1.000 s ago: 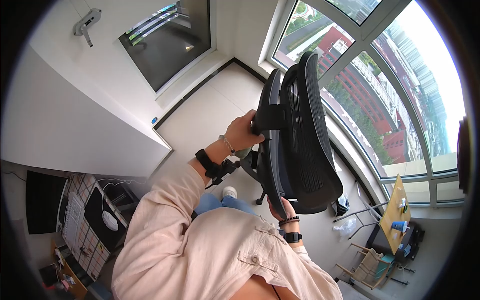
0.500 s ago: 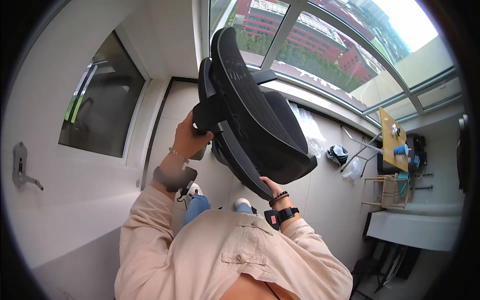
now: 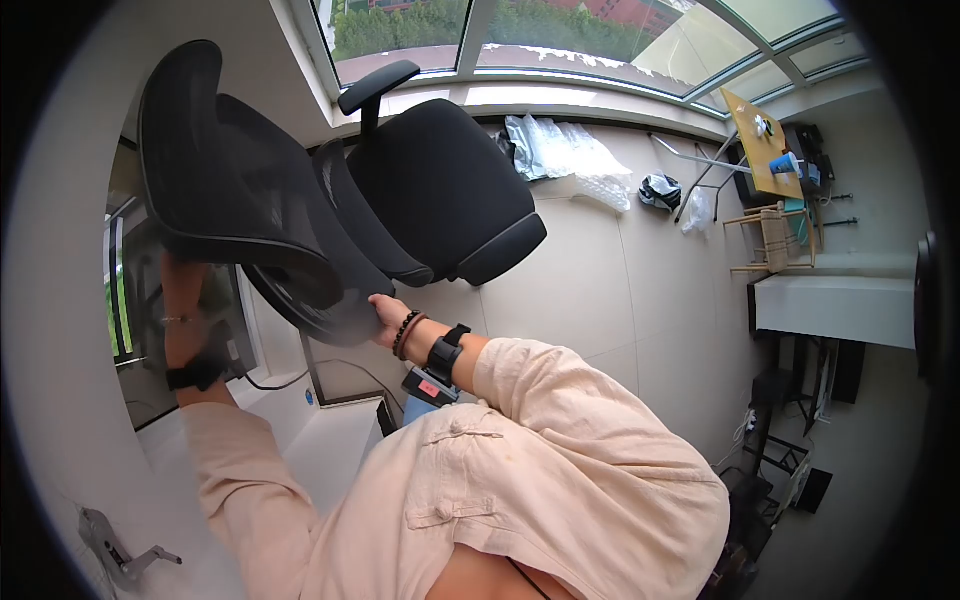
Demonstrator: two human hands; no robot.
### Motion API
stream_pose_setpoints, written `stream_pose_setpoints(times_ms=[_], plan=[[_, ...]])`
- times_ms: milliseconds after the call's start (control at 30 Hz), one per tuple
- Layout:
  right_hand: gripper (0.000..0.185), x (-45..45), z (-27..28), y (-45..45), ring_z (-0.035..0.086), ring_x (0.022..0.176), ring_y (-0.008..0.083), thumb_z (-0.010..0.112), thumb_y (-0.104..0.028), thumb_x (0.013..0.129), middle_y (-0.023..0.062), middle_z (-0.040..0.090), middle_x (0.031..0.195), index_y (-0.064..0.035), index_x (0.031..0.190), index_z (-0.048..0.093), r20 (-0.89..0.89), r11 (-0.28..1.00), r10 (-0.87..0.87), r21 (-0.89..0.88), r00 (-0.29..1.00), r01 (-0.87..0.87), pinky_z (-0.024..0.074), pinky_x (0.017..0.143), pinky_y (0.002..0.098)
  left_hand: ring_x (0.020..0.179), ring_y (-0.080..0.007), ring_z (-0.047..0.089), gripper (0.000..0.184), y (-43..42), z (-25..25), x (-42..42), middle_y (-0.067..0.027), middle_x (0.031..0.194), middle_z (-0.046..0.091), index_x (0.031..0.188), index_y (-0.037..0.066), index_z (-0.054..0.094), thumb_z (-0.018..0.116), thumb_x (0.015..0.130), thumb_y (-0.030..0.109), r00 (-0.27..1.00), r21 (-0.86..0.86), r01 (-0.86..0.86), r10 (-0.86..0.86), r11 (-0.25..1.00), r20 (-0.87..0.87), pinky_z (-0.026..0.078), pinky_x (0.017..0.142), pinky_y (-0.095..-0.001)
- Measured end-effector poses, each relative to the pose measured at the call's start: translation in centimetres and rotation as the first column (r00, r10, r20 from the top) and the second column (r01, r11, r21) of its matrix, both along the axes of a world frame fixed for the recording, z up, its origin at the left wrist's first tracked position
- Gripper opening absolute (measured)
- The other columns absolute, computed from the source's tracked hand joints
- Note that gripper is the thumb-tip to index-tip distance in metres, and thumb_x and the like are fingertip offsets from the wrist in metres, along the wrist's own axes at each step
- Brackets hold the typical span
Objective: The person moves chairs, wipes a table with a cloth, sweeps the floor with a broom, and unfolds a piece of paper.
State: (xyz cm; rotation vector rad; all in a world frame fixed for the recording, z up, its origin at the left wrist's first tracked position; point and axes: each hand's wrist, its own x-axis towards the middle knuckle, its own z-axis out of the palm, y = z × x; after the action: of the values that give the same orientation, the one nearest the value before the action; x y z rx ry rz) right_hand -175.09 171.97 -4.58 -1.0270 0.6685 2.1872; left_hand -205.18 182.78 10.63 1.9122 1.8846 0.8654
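A black office chair (image 3: 440,185) with a mesh backrest fills the upper left of the head view. Its padded seat faces up and one armrest (image 3: 380,85) stands on the window side. My right hand (image 3: 387,320) is closed on the lower edge of the backrest, thumb showing. Farther left, my left hand (image 3: 185,275) reaches up to the backrest's outer rim, its fingers hidden behind the frame. Both wrists carry dark strapped devices. The chair's base is out of sight.
A white door with a glass panel and a metal handle (image 3: 125,550) is close on my left. Clear plastic wrapping (image 3: 570,160) lies under the windows. A wooden table (image 3: 765,150) with a blue cup and a woven chair (image 3: 775,238) stand at right.
The office chair has moved left toward the door and turned, so its seat now shows. Both hands have gone left with it, and my view has turned.
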Motion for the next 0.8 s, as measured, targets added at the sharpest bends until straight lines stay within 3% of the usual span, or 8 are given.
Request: stream_pose_setpoints(times_ms=[67, 100, 167, 267, 367, 533, 767, 800], plan=[[0.029, -2.0, 6.7, 1.1, 0.055, 0.089, 0.0249, 0.038, -0.012, 0.081, 0.0126, 0.051, 0.103, -0.0001, 0.107, 0.039, 0.235, 0.988, 0.151, -0.021, 0.960, -0.150, 0.0492, 0.072, 0.0397, 0.096, -0.0193, 0.051, 0.042, -2.6, 2.6, -0.9, -0.0090, 0.105, 0.055, 0.110, -0.005, 0.047, 0.050, 0.082, 0.026, 0.982, -0.047, -0.177, 0.180, 0.983, 0.060, 0.040, 0.082, -0.0284], [0.031, -3.4, 6.5, 1.4, 0.054, 0.090, 0.0251, 0.037, -0.012, 0.081, 0.0132, 0.050, 0.104, -0.0034, 0.110, 0.036, 0.224, 0.994, 0.112, -0.017, 0.968, -0.111, 0.0491, 0.072, 0.0401, 0.100, -0.0204, 0.050, 0.047, -4.8, 4.8, 1.2, -0.0100, 0.106, 0.054, 0.113, -0.005, 0.045, 0.049, 0.083, 0.032, 0.889, -0.098, -0.257, 0.274, 0.962, 0.367, 0.039, 0.083, -0.0285], [0.034, -5.2, 8.4, 2.3, 0.054, 0.090, 0.0251, 0.037, -0.012, 0.080, 0.0130, 0.049, 0.104, -0.0062, 0.113, 0.034, 0.305, 0.987, 0.149, 0.007, 0.941, -0.159, 0.0491, 0.072, 0.0399, 0.107, -0.0213, 0.045, 0.065, -8.6, 7.4, 5.6, -0.0129, 0.107, 0.053, 0.116, -0.002, 0.044, 0.045, 0.079, 0.052, 0.780, 0.033, -0.149, 0.097, 0.988, 0.619, 0.039, 0.084, -0.0290], [0.040, -10.0, 3.4, 2.4, 0.051, 0.094, 0.0260, 0.038, -0.013, 0.079, 0.0121, 0.043, 0.110, -0.0108, 0.118, 0.027, 0.189, 0.996, -0.084, 0.054, 0.978, 0.075, 0.0484, 0.072, 0.0411, 0.111, -0.0233, 0.041, 0.082, -10.3, 7.5, 7.9, -0.0147, 0.113, 0.048, 0.120, 0.000, 0.040, 0.043, 0.070, 0.065, 0.951, 0.234, 0.107, -0.168, 0.966, 0.259, 0.038, 0.086, -0.0302], [0.030, -11.5, 5.9, 2.8, 0.051, 0.091, 0.0254, 0.041, -0.014, 0.077, 0.0116, 0.047, 0.102, -0.0095, 0.107, 0.037, 0.321, 0.995, -0.074, -0.040, 0.944, 0.091, 0.0466, 0.072, 0.0405, 0.113, -0.0243, 0.039, 0.092, -10.6, 9.1, 10.3, -0.0153, 0.121, 0.042, 0.124, 0.000, 0.032, 0.045, 0.065, 0.069, 0.998, 0.201, 0.063, -0.062, 0.978, -0.013, 0.035, 0.089, -0.0329], [0.030, -13.1, 5.4, 2.8, 0.052, 0.090, 0.0236, 0.042, -0.016, 0.077, 0.0083, 0.047, 0.102, -0.0131, 0.107, 0.036, 0.359, 0.999, -0.032, -0.016, 0.933, 0.041, 0.0479, 0.067, 0.0394, 0.104, -0.0235, 0.048, 0.079, -9.3, 8.9, 10.2, -0.0175, 0.118, 0.043, 0.126, 0.002, 0.030, 0.072, 0.062, 0.023, 0.979, 0.207, -0.119, 0.150, 0.971, -0.141, 0.040, 0.081, -0.0287], [0.055, -10.4, 4.6, 2.8, 0.049, 0.096, 0.0241, 0.041, -0.029, 0.081, 0.0096, 0.045, 0.111, -0.0167, 0.130, 0.017, 0.092, 0.987, 0.118, 0.096, 0.989, -0.127, 0.0412, 0.078, 0.0416, 0.077, -0.0158, 0.058, 0.048, -8.2, 6.2, 5.8, -0.0129, 0.103, 0.057, 0.117, 0.005, 0.044, 0.058, 0.071, 0.008, 0.900, -0.014, -0.418, 0.413, 0.908, -0.138, 0.043, 0.067, -0.0269], [0.054, -8.5, 3.4, 3.5, 0.050, 0.095, 0.0232, 0.041, -0.032, 0.082, 0.0093, 0.049, 0.106, -0.0147, 0.129, 0.021, 0.140, 0.877, 0.394, 0.241, 0.909, -0.417, 0.0407, 0.079, 0.0410, 0.076, -0.0159, 0.058, 0.043, -8.0, 6.1, 4.6, -0.0130, 0.104, 0.057, 0.115, 0.006, 0.046, 0.055, 0.072, 0.005, 0.917, 0.053, -0.372, 0.376, 0.927, -0.131, 0.043, 0.067, -0.0270]])
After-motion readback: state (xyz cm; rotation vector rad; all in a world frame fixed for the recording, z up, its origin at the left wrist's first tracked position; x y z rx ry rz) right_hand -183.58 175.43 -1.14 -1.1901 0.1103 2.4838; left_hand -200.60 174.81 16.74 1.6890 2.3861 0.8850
